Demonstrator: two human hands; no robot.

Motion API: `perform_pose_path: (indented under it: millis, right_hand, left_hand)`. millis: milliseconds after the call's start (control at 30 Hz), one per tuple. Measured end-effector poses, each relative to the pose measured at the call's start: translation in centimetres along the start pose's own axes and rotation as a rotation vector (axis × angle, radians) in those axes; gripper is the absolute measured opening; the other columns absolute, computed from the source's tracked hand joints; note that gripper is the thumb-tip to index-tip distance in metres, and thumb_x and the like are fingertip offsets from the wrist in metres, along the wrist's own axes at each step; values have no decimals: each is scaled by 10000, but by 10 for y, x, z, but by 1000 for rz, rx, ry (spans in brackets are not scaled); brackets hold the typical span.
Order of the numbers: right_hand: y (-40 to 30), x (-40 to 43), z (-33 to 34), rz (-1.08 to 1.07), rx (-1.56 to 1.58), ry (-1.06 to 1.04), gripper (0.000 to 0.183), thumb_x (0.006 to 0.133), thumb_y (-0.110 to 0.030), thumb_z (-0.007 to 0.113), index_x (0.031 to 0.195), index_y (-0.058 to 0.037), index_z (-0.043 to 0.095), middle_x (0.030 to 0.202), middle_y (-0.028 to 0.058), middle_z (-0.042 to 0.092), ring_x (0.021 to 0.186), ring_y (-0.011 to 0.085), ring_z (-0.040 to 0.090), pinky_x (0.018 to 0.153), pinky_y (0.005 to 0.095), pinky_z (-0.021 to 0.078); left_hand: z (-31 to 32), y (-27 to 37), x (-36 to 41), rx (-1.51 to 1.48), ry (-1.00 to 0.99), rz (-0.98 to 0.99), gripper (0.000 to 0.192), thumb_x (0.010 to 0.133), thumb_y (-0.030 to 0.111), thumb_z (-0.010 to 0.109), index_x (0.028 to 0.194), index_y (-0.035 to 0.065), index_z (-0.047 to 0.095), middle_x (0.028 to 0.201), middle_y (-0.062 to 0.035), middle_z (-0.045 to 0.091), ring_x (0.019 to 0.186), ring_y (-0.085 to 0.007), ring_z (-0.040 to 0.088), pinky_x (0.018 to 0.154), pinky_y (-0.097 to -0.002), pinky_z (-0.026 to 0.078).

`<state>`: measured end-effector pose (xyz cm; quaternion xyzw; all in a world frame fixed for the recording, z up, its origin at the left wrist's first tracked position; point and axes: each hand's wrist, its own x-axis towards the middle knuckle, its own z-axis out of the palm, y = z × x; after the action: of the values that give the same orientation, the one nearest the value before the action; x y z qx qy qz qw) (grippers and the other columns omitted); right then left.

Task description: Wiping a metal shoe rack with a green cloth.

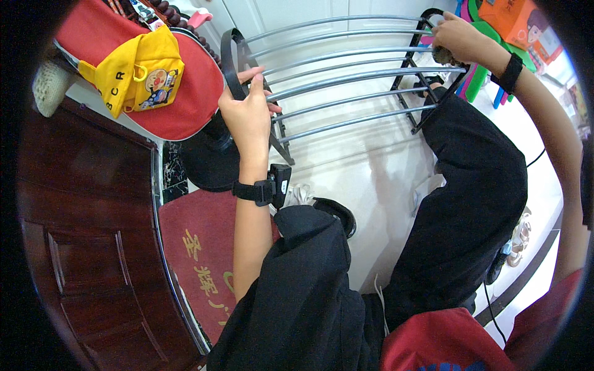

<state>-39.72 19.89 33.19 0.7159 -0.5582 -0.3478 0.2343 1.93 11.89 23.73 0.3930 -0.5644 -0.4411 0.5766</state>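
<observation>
A metal shoe rack [343, 88] with grey tubular rails and black end frames stands before me. My left hand [248, 104] grips the black end frame at its left, with the thumb up and fingers around the frame near the rails. At the far right end, my right hand [457, 39] presses a dark, crumpled cloth-like item [444, 55] against the other end frame. The hand covers much of that item, so its exact kind is unclear. Black straps circle both wrists.
A round red stool seat [195, 109] carries a yellow cap [144, 74] beside the rack. A dark wooden door [93, 222] and a red doormat [199, 250] lie left. Coloured plastic stools [482, 69] and an orange box [508, 21] stand right. Sandals [519, 241] and a cable [494, 315] are on the floor.
</observation>
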Motion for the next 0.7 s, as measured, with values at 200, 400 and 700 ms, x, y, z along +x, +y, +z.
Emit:
perform_pose_path:
  millis: [200,400,700]
  right_hand:
    - [-12,6,-6,-43,393,23,421,697,49,730,1099,-71,765,1173,136,705,1122,322,656,1007,422,516]
    - [-22,21,-16,28,774,-40,513,728,54,707,1226,-68,709,1224,159,699,1071,330,684,995,408,525]
    - [-28,46,-21,8,1291,-257,363,814,-146,726,1133,27,730,929,74,733,830,186,697,788,334,572]
  left_hand:
    - [-3,1,-3,26,-25,-105,169,1005,97,577,1079,0,694,865,-107,712,636,-159,694,449,-242,507]
    - [-1,-6,-2,32,40,-24,203,1019,162,587,1114,48,726,1119,-99,732,1014,-204,733,556,-241,555]
    - [2,-5,-4,56,53,-36,228,1037,179,559,1143,58,721,1123,-118,738,986,-199,742,573,-234,553]
